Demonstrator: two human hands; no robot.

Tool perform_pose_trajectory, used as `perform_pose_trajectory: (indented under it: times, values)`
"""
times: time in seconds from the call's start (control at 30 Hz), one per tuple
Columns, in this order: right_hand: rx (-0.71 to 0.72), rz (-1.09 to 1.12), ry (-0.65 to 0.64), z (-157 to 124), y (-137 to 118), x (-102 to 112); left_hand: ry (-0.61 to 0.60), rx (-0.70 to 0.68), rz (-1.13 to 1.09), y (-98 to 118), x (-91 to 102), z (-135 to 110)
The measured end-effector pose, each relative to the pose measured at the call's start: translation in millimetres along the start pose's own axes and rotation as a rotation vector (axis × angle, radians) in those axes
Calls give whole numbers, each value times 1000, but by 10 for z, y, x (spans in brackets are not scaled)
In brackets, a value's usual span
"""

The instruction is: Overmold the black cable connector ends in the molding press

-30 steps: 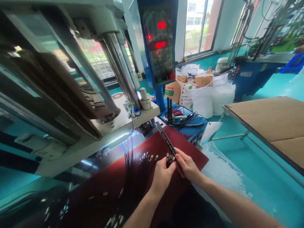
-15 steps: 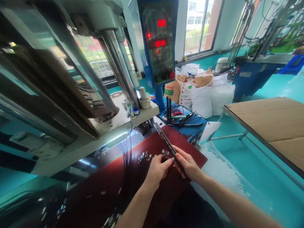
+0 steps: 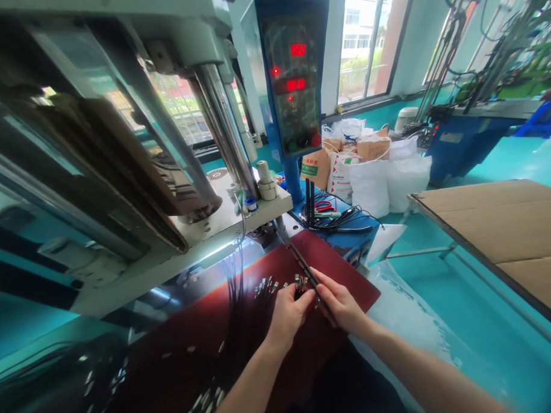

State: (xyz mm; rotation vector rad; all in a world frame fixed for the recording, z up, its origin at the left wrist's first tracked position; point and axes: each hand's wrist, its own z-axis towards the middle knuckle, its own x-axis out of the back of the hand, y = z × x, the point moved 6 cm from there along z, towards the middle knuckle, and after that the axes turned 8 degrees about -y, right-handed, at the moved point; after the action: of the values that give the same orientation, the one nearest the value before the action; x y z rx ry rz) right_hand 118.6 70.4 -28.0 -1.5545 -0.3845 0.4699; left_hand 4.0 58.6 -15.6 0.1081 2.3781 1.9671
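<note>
My left hand [image 3: 287, 313] is closed round a small bunch of black cables with metal connector tips [image 3: 300, 282], held over the dark red mat [image 3: 181, 348]. My right hand [image 3: 341, 303] grips a long black fixture bar [image 3: 300, 261] that runs diagonally up toward the machine. The two hands almost touch at the connector tips. More metal-tipped cables [image 3: 267, 286] lie fanned on the mat just left of my left hand.
A large press machine [image 3: 120, 151] with steel columns looms at the left. A blue control panel [image 3: 293, 79] with red digits stands behind. White sacks [image 3: 383, 178] sit on the teal floor. A cardboard-topped table [image 3: 506, 222] is at the right. Loose cables [image 3: 334, 216] lie on a blue stand.
Both hands have shifted slightly up and away along the bar with the connectors. The view has tilted a little.
</note>
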Motion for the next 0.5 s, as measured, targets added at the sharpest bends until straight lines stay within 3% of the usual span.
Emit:
perform_pose_trajectory:
  times: [0.2, 0.33, 0.5]
  values:
    - [-52, 126, 80, -25, 21, 78, 104, -29, -54, 58, 157, 45]
    - [-56, 152, 57, -34, 40, 97, -9, 105, -69, 3, 93, 79]
    - [-46, 117, -6, -22, 39, 84, -76, 164, -99, 32, 37, 57]
